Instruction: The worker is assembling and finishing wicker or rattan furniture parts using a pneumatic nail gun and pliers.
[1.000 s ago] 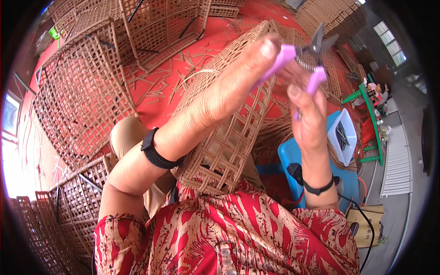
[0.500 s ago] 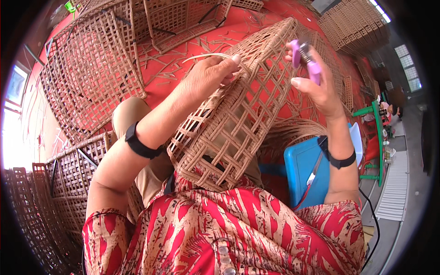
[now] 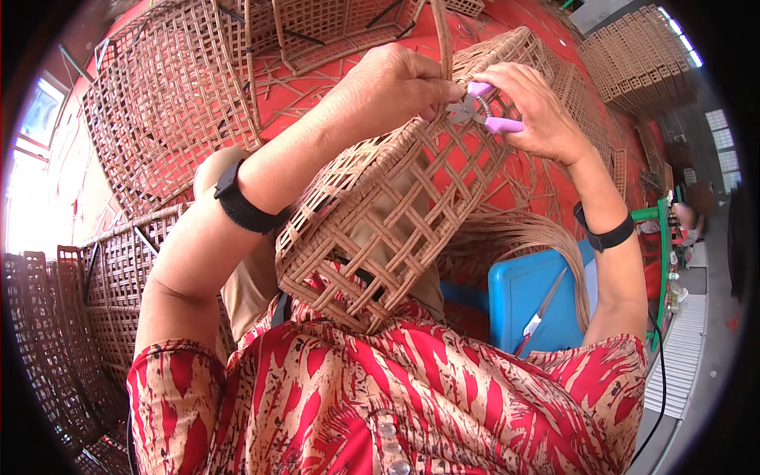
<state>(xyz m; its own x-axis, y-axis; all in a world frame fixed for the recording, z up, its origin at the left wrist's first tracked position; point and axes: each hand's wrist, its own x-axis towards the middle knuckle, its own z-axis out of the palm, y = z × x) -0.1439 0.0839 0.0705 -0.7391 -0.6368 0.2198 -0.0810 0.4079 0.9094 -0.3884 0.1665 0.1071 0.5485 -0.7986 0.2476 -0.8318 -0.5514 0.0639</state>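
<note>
A tan woven basket (image 3: 388, 214) leans across my lap, its long wrapped edge running away from me. At that edge, my left hand (image 3: 400, 83) pinches a brown weaving strand (image 3: 442, 36) that stands up from the weave. My right hand (image 3: 538, 111) grips purple-handled snips (image 3: 499, 125) with a coil spring between the handles. Their metal blades meet the basket edge right beside my left fingertips. Whether the blades have closed on the strand cannot be made out.
A blue stool (image 3: 518, 297) at my right carries a white-handled pointed tool (image 3: 532, 323) and a bundle of long strands (image 3: 546, 229). Larger woven panels (image 3: 170, 103) stand at left. Strand scraps litter the red floor (image 3: 348, 75). Stacked woven pieces (image 3: 637, 63) rise at far right.
My right hand has brought the snips left and down to the basket edge. My left hand has moved up and right, and the strand it holds now points upward.
</note>
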